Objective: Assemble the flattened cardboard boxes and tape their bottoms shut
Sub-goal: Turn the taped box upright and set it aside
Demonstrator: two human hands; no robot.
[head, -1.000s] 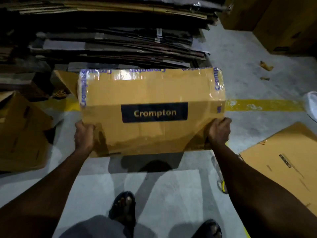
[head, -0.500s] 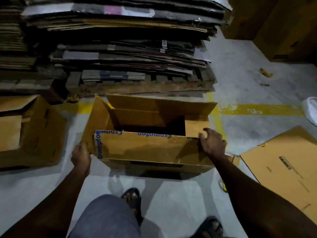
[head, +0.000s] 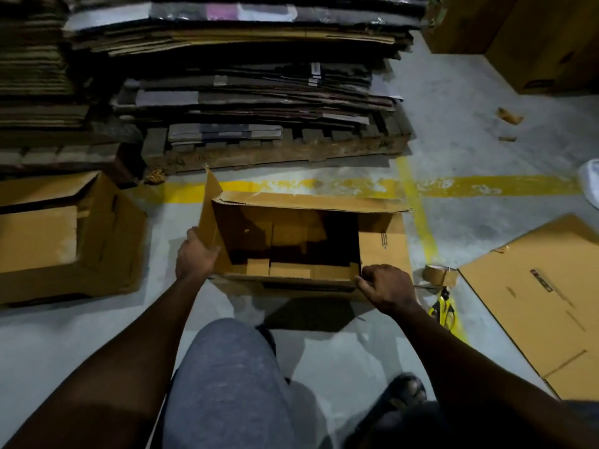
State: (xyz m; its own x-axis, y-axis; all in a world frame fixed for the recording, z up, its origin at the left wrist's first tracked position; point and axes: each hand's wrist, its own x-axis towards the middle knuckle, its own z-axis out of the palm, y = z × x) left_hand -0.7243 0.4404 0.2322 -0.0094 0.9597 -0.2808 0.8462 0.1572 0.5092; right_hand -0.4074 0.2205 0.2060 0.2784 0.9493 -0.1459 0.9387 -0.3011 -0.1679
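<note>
Cardboard box (head: 382, 251) stands on the concrete floor at centre, open side up, its flaps spread. Left hand (head: 194, 257) curls round the raised side flap at the box's 9 o'clock. Right hand (head: 385, 288) pinches the near rim at the 5 o'clock corner. Tape roll (head: 436, 274) lies on the floor near the right hand, at its 3 o'clock. Flattened sheet (head: 544, 303) lies at the box's 3 o'clock, a second opened box (head: 64, 241) at 9 o'clock, and stacked flat cardboard (head: 259, 92) at 12 o'clock.
</note>
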